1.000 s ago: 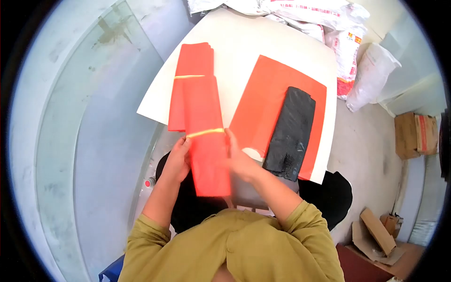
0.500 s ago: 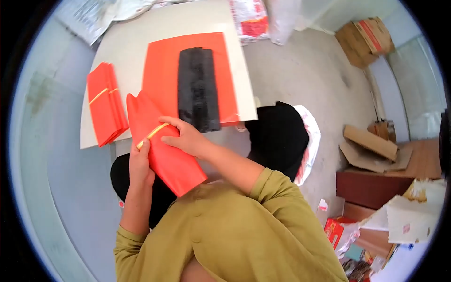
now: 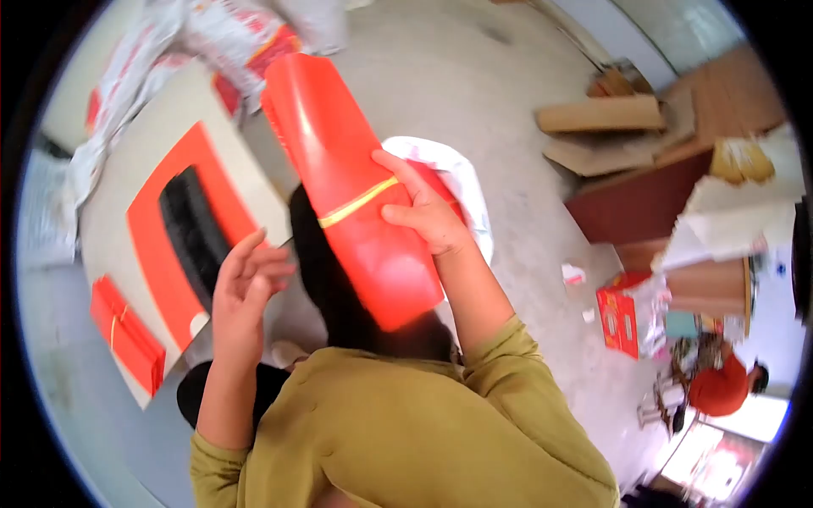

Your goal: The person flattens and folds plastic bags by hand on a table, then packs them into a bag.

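Note:
My right hand (image 3: 428,216) grips a folded bundle of red plastic sheets (image 3: 347,161), held out over my right leg. A yellow band (image 3: 359,203) runs round the bundle's middle, near my thumb and fingers. My left hand (image 3: 247,284) is in the air with its fingers apart, holding nothing, near the table's edge. Beyond it a black folded piece (image 3: 193,224) lies on a flat red sheet (image 3: 152,233) on the table (image 3: 106,207). Another banded red bundle (image 3: 127,334) rests at the table's near left corner.
White sacks with red print (image 3: 233,42) stand past the table. A white bag (image 3: 461,169) is beside my right leg. On the right are flattened cardboard (image 3: 601,118), a dark red board (image 3: 635,199) and a red box (image 3: 618,317). A person in red (image 3: 718,385) is farther off.
My left hand has let go of the banded red bundle. My right hand has carried it to the right, away from the table, and the view has turned right.

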A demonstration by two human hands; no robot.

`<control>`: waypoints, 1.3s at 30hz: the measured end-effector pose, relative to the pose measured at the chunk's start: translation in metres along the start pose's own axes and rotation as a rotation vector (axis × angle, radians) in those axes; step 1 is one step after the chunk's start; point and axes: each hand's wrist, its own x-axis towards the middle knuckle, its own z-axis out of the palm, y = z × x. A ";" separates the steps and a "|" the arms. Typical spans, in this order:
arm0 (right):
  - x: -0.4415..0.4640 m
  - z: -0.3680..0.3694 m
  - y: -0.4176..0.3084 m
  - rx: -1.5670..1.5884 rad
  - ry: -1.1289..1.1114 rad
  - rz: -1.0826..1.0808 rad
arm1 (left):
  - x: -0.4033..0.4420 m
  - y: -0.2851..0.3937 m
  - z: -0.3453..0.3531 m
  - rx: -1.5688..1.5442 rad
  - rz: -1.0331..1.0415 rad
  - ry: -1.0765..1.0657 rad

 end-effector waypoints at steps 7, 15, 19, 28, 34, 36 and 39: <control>-0.084 -0.185 0.154 -0.387 0.389 0.536 | 0.036 -0.026 0.017 -0.004 -0.140 -0.058; -0.134 -0.213 0.216 -0.401 0.507 0.480 | 0.108 -0.015 0.053 0.160 -0.124 -0.094; -0.098 -0.194 0.150 -0.630 0.370 0.454 | 0.156 -0.027 0.093 0.201 -0.118 -0.217; -0.057 -0.230 0.172 -0.787 0.399 0.423 | 0.250 -0.084 0.196 0.401 -0.205 -0.384; -0.042 -0.226 0.184 -0.872 0.511 0.384 | 0.301 -0.149 0.207 0.791 -0.070 -0.608; -0.044 -0.229 0.197 -0.964 0.538 0.354 | 0.322 -0.159 0.202 0.980 0.078 -0.826; -0.036 -0.216 0.189 -1.055 0.572 0.408 | 0.335 -0.165 0.200 1.214 0.203 -0.722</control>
